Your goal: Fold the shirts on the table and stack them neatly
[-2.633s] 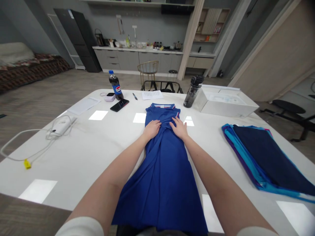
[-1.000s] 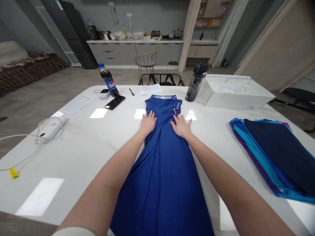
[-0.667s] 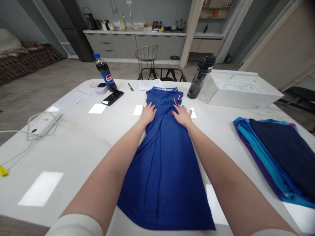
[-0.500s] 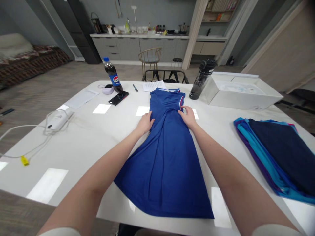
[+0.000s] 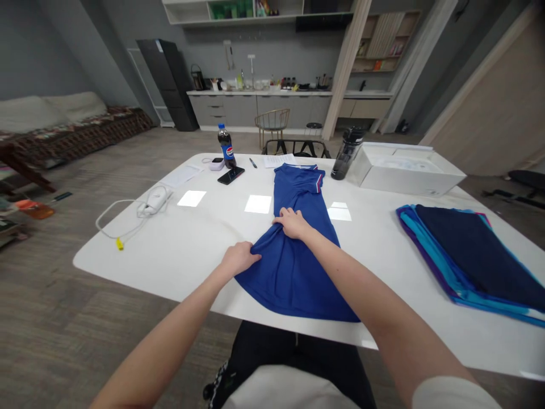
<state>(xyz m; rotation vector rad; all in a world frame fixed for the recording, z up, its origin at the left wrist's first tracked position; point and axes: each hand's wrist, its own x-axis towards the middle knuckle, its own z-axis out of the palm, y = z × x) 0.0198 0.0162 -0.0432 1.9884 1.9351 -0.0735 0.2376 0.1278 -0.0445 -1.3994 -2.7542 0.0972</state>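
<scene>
A blue garment [image 5: 293, 272] with red and white trim on its sleeve lies lengthwise on the white table [image 5: 204, 227], its wide hem near the front edge. My left hand [image 5: 239, 258] grips the garment's left edge, low down near the hem. Higher up, my right hand [image 5: 292, 222] has its fingers closed on the cloth at the left side of the middle. Creases run through the fabric between and below the hands.
Folded clothes [image 5: 468, 250] are stacked at the right. Behind stand a white box [image 5: 409, 176], a dark bottle [image 5: 347, 153] and a cola bottle [image 5: 227, 147] beside a phone [image 5: 231, 175]. A white device [image 5: 156, 199] with a cable lies left.
My left hand has moved down the garment's left edge toward the hem. My right hand has crossed from the right edge to the left side. The camera view has tilted up.
</scene>
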